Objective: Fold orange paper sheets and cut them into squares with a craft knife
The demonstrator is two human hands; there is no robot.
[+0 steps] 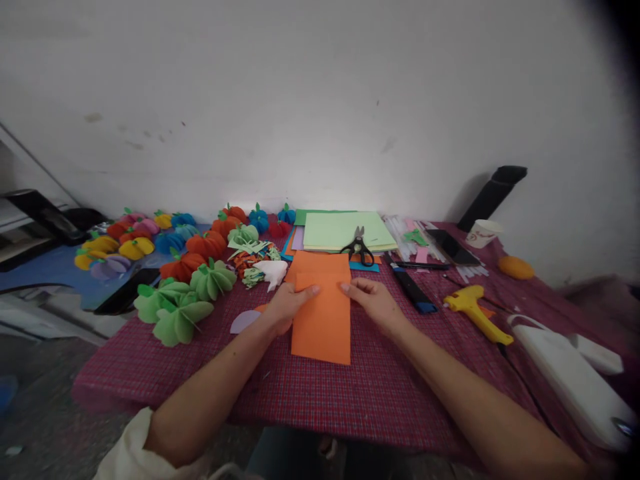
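A sheet of orange paper (321,327) is held upright-lengthwise before me, folded over near its upper part. My left hand (289,305) grips its left edge, thumb on the front face. On the opposite edge, my right hand (373,301) pinches the paper between thumb and fingers. Just beyond the sheet lie black-handled scissors (359,248), resting on a stack of pale green paper (345,230). A lilac paper piece (245,321) sits left of my left hand, close to a white crumpled piece (273,272) and green and orange paper scraps (250,257).
Colourful paper pumpkins (205,245) crowd the left side, with green ones (173,310) nearest. To the right are a yellow glue gun (477,313), a dark blue-ended tool (414,290), glue sticks (400,233), a phone (454,247), a paper cup (483,233) and a white box (570,380).
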